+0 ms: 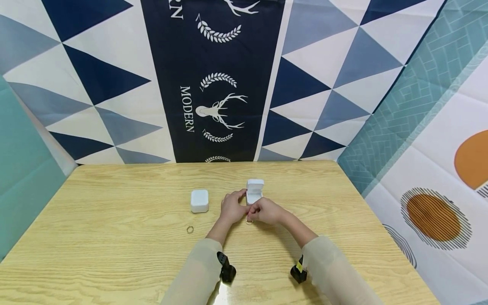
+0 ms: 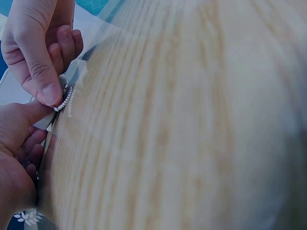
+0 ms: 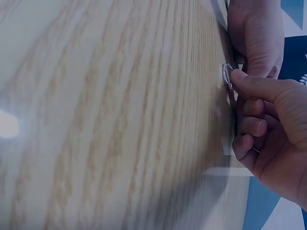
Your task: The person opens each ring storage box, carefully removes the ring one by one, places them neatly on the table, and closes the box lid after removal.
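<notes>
A small white ring box stands with its lid up near the far middle of the table. My left hand holds it from the left, a finger at its side and the thumb at its front. Just in front of the box, my right hand pinches a silver ring between thumb and finger. Small clear stones line that ring's band, as the left wrist view shows. The two hands meet at the box's front, and the right hand hides part of the box's base.
A second white ring box, lid down, sits left of the left hand. Another ring lies on the wooden table in front of it. Patterned cloth hangs behind the table and along its sides.
</notes>
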`<state>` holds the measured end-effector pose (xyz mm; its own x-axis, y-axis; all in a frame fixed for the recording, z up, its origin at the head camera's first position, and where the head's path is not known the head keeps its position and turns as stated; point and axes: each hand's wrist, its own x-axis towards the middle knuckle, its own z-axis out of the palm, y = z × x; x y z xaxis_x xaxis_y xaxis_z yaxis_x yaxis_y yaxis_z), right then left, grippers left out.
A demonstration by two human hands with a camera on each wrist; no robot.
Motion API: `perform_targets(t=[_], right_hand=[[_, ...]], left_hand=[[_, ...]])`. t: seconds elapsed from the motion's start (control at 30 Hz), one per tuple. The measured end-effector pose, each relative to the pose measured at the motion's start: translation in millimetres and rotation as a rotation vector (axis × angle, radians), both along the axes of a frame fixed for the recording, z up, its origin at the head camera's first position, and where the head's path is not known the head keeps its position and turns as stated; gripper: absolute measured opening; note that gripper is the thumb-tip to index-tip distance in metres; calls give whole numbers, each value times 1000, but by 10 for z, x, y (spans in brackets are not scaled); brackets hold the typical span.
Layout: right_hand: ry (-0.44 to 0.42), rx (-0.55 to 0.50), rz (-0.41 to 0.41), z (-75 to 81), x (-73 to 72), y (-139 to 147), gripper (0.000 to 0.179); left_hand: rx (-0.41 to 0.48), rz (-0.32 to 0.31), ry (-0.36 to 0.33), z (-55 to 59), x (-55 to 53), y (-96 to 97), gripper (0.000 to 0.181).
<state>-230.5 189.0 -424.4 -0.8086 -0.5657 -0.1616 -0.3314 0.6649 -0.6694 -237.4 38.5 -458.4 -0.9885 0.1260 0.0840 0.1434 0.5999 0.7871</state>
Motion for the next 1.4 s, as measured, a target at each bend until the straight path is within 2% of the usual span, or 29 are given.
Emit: perform_targets(t=[0.33,0.97,1.07,1.4], right_hand=[[62,-3,-13,-20,9,11,14],[80,35,-9,-28,4,-10,13],[68,36,-17,-20,13,-17,13],[105,58,-13,-33,15,-23,15]], left_hand=[[-4,4,-3,-18,-21,7,59],[-27,8,22,-22,-22,3,59],[-25,8,14,-17,-19,1,59],[-12,6,3,-5,-14,-1,58]])
